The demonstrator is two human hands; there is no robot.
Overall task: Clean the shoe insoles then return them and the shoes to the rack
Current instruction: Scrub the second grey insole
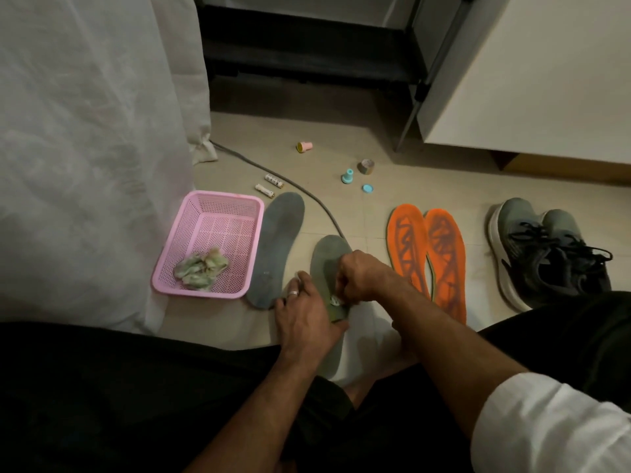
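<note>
Two hands meet over one grey insole (329, 257) in the head view. The left hand (307, 319) holds this insole at its edge, the thumb curled against the side and a ring on one finger. The right hand (358, 278) is curled into a fist and pinches a small white wad (334, 299) against the insole surface. A second grey insole (278, 247) lies on the floor just left of the left hand, touching a pink basket (208, 244) with a crumpled cloth (201, 266) inside. To the right of the right hand lie two orange insoles (428, 257) side by side, and further right a pair of grey sneakers (546, 250). Beyond the hands, two batteries (269, 186) and a grey cable (300, 189) are on the tiles.
</note>
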